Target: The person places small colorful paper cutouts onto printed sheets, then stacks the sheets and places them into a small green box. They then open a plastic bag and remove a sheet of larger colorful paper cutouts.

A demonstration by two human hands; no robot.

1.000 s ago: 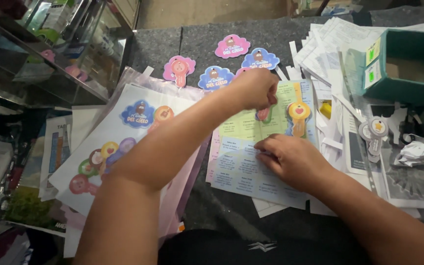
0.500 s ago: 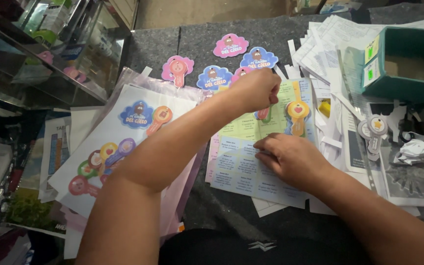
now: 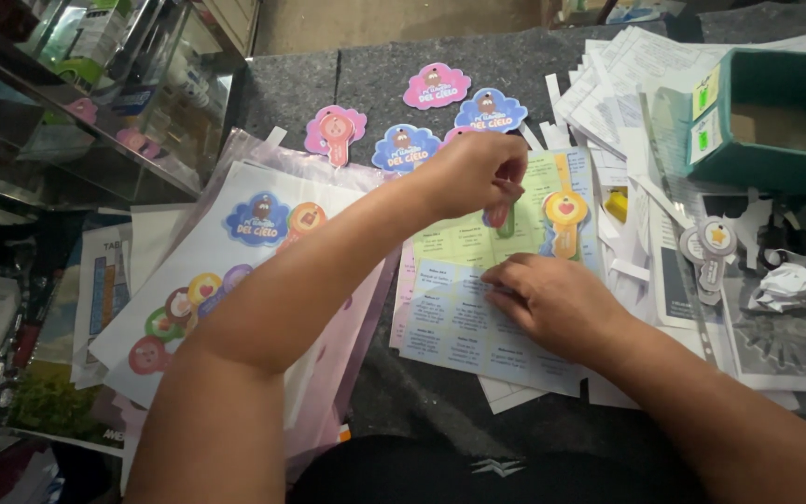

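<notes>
Left hand: the left hand reaches across the printed sheet, fingers pinched narrow on a small red-and-green key-shaped paper cutout, lifting its top end just above the page.
Right hand: the right hand lies flat, fingers spread and palm down, pressing the lower half of the sheet; it grips nothing.
Printed sheet: a pastel green, yellow and blue paper chart of text boxes rests on the dark grey worktop, between both hands.
Beside the held cutout: a yellow-and-orange key-shaped cutout lies on the sheet's upper right.
Far side: pink and blue cloud-shaped paper labels sit in a loose row on the worktop.
Left of the sheet: a white sheet of round coloured stickers lies on clear plastic sleeves.
Right edge: a teal cardboard box stands open among loose white papers.
</notes>
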